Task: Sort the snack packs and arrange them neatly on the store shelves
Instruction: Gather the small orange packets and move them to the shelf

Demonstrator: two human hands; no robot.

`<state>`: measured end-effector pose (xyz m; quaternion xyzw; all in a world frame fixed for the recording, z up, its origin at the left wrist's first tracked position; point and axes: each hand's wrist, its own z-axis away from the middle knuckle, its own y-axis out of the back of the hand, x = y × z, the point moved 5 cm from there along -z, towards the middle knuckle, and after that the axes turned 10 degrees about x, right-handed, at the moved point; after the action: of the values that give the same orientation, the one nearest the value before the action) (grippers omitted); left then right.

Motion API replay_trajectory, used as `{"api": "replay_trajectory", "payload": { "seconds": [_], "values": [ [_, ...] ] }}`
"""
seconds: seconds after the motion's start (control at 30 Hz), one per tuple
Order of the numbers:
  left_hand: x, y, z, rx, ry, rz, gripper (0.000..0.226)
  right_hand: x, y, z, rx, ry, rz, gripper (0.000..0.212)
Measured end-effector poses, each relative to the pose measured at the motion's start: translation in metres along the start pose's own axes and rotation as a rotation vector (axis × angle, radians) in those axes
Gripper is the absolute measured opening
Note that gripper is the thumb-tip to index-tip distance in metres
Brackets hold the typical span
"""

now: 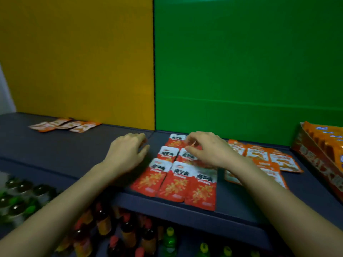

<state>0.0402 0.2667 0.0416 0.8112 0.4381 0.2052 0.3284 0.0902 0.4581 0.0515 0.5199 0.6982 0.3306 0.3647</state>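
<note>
Bottles (pixel 128 232) stand closest, on the level below. Above them is the shelf (pixel 74 151) where the sorting goes on. The red packs (pixel 176 182) lie flat in rows from its front edge toward the back: three side by side in front, then two, then the back row.

The right hand (pixel 209 151) reaches over these rows, and its fingers (pixel 194 138) pinch one of the red packs in the back row. The left hand (pixel 128 154) rests palm down on the shelf just left of the rows. Its fingers are bent and seem to hold nothing, though the blur leaves that uncertain.

To do this step well, set the pinched pack square against its neighbour, white band toward the back like the others, edges touching but not overlapping. The left hand can steady the left column so the slick film does not slide.

Each red pack has bold black characters on a white band, too smeared to read. Orange packs (pixel 258 156) lie loose to the right. A display box (pixel 315 160) at the right edge shows large characters, cut off.
</note>
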Motion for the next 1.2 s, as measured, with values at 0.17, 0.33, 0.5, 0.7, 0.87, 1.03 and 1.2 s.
{"api": "replay_trajectory", "payload": {
  "seconds": [0.17,0.33,0.5,0.7,0.87,1.03,1.2],
  "values": [
    [-0.095,0.031,0.033,-0.022,0.07,-0.02,0.025,-0.089,-0.046,-0.04,-0.063,0.072,-0.064,0.025],
    [-0.187,0.057,0.065,-0.037,0.133,-0.045,0.024,-0.179,-0.093,-0.07,-0.067,0.068,-0.141,0.021],
    [-0.264,0.076,0.088,-0.024,0.165,-0.063,0.023,-0.245,-0.14,-0.1,-0.1,0.022,-0.16,0.02],
    [-0.337,0.08,0.09,-0.02,0.237,-0.08,0.023,-0.283,-0.177,-0.141,-0.147,-0.036,-0.117,0.023],
    [-0.389,0.065,0.081,-0.04,0.297,-0.093,0.023,-0.291,-0.213,-0.187,-0.164,-0.121,-0.054,0.027],
    [-0.445,0.039,0.051,-0.097,0.343,-0.124,0.029,-0.282,-0.244,-0.238,-0.171,-0.212,-0.002,0.032],
    [-0.496,-0.003,0.009,-0.193,0.296,-0.068,0.033,-0.265,-0.264,-0.286,-0.172,-0.315,0.044,0.035]
  ]
}}
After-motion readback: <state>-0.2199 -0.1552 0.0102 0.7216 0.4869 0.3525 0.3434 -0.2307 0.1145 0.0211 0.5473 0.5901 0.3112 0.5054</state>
